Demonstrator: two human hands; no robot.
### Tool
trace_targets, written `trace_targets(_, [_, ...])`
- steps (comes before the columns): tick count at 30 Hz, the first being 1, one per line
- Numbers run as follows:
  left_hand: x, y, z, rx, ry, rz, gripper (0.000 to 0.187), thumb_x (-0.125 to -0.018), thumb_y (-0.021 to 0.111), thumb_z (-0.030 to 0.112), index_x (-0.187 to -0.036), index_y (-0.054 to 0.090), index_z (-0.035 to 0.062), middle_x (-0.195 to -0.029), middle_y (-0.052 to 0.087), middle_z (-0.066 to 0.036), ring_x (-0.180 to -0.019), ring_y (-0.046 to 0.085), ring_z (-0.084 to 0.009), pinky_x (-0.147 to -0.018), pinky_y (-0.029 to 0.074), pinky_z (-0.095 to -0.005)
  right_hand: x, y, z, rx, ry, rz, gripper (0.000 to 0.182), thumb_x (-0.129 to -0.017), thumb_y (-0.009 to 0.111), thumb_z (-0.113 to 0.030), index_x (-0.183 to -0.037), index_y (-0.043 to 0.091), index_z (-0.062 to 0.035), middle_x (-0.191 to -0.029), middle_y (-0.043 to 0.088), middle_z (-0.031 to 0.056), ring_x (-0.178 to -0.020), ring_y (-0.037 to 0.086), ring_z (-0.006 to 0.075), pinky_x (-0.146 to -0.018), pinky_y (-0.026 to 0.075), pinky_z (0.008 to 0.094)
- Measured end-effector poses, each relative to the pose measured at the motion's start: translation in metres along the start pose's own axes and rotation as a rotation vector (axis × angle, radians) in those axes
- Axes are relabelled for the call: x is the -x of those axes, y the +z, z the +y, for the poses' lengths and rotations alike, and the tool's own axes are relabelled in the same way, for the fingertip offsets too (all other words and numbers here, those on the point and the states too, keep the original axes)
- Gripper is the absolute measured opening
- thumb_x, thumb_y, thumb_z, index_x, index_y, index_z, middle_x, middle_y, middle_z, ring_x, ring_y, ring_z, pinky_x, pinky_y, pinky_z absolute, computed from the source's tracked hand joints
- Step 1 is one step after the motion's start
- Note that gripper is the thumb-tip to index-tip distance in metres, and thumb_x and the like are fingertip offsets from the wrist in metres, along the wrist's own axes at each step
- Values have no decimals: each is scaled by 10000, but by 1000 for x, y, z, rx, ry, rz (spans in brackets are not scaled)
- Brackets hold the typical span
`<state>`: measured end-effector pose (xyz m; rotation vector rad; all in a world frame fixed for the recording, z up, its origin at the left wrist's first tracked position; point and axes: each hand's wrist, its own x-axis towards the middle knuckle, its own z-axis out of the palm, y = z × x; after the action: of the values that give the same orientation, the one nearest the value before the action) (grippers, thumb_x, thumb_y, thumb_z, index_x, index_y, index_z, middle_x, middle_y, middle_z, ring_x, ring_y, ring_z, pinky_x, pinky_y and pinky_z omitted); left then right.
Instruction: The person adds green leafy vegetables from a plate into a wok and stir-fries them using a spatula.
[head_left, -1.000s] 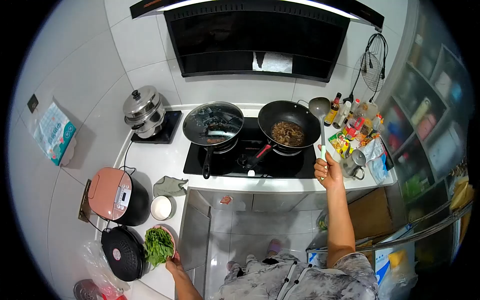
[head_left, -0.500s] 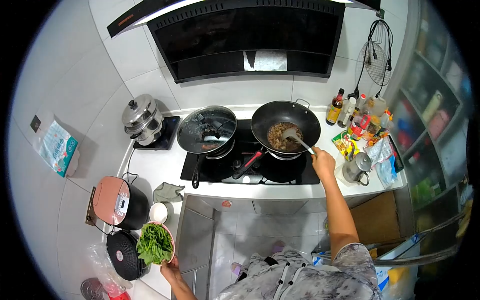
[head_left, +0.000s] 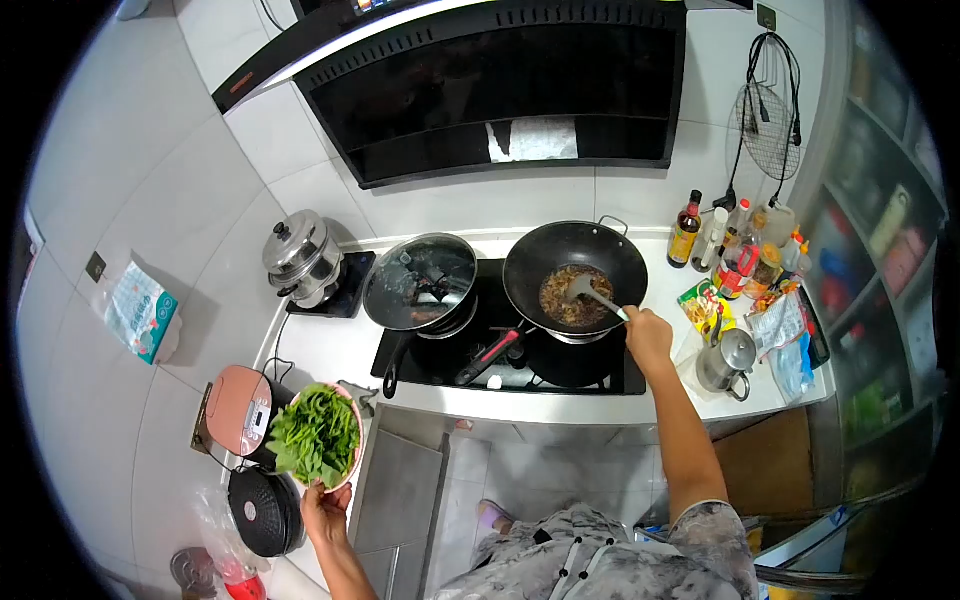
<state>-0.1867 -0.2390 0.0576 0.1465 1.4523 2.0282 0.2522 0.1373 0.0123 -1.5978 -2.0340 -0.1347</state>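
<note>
My left hand [head_left: 326, 508] grips the near rim of a pink bowl [head_left: 357, 452] heaped with green leafy vegetables [head_left: 316, 434], held above the left counter. In my right hand [head_left: 648, 338] is the handle of a spatula [head_left: 594, 294], its grey head down in the wok [head_left: 616, 254]. Brown chopped food [head_left: 570, 312] in liquid lies at the bottom of the wok, which sits on the right burner. The wok's red and black handle [head_left: 490, 356] points toward the lower left.
A glass-lidded pan [head_left: 420, 280] stands on the left burner, its handle jutting over the front edge. Left are a steel steamer pot [head_left: 300, 258], a rice cooker [head_left: 238, 410] and a black round appliance [head_left: 262, 512]. Sauce bottles [head_left: 684, 232] and a metal pot [head_left: 727, 360] stand right.
My left hand has lifted the bowl of greens up and toward the stove; it now hides the white cup. The spatula stays in the wok. The whole view has shifted slightly.
</note>
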Motion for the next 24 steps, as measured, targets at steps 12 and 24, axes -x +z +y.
trace_targets(12, [-42, 109, 8, 24, -90, -311, 325, -820, 471, 84, -1094, 437, -87, -879, 619, -196, -635, 654, -279, -517, 581, -325, 25, -40, -2, -133, 351, -77, 210, -772, 616, -155, -978, 641, -127, -821, 646, 164, -800, 617, 340, -680, 478, 422])
trace_targets(24, [-55, 171, 11, 12, -143, -474, 343, -819, 497, 83, -1095, 412, -101, -886, 609, -206, -665, 659, -291, -545, 588, -329, 24, -29, -25, -242, 398, -65, 220, -776, 616, -184, -989, 628, -130, -825, 644, 172, -802, 612, 358, -688, 474, 441])
